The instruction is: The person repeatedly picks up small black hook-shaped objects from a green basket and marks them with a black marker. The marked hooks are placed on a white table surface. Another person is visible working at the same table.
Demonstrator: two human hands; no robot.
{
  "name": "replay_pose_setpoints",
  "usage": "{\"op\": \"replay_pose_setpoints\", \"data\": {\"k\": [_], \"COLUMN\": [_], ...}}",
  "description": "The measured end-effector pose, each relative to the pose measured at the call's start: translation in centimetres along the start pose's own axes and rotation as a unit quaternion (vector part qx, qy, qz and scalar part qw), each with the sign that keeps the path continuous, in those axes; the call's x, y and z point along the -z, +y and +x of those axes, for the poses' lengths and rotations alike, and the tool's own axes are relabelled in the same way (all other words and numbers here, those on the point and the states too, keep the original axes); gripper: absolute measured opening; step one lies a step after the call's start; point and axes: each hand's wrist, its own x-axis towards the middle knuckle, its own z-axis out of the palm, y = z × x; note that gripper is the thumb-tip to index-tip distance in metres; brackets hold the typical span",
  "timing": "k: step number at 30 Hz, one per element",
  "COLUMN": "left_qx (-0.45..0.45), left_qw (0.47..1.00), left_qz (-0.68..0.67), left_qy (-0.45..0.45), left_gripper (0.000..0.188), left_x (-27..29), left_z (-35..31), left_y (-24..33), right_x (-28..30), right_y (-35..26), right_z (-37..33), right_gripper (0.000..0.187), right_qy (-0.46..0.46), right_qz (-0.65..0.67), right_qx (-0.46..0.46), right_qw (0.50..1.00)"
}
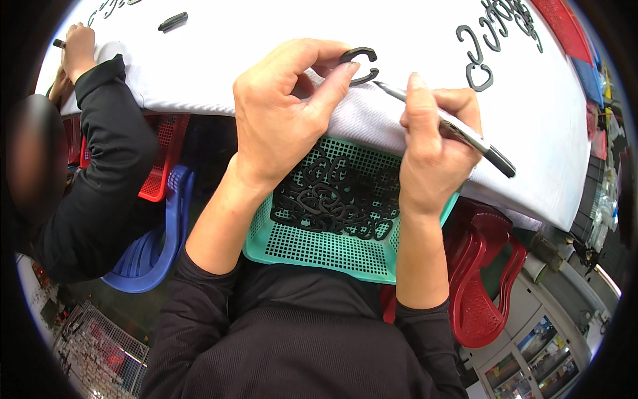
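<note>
Between thumb and fingers, my left hand (279,106) pinches a black C-shaped ring (359,52) at the table's near edge. My right hand (435,156) grips a grey marker pen (468,135) with a black rear end. The pen's dark tip points at the ring's open side, close to its lower end; whether they touch I cannot tell. Below my hands, a green mesh basket (302,254) sits at my lap, holding a heap of similar black rings (329,199). My right wrist is over the basket's right side and hides part of it.
More black rings (473,43) lie at the white table's (412,40) far right, beside a red bin (565,30). A black pen cap (173,22) lies far left. A co-worker's hand (80,50) works at the left. Blue (149,266) and red chairs (478,286) flank me.
</note>
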Motion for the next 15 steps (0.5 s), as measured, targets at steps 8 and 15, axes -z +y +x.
{"op": "replay_pose_setpoints", "data": {"k": [8,15], "left_qx": [-0.028,-0.051], "left_qw": [0.999,0.996], "left_qz": [0.032,0.015], "left_qy": [-0.029,-0.065], "left_gripper": [0.021,0.024], "left_x": [0.7,1.3], "left_z": [0.0,-0.3], "left_y": [-0.2,-0.7], "right_x": [0.8,-0.4], "right_y": [0.0,0.3], "right_z": [0.3,-0.1], "right_gripper": [0.019,0.018], "right_qy": [0.013,-0.046], "right_qz": [0.062,0.002], "right_qx": [-0.008,-0.027], "right_qw": [0.998,0.999]}}
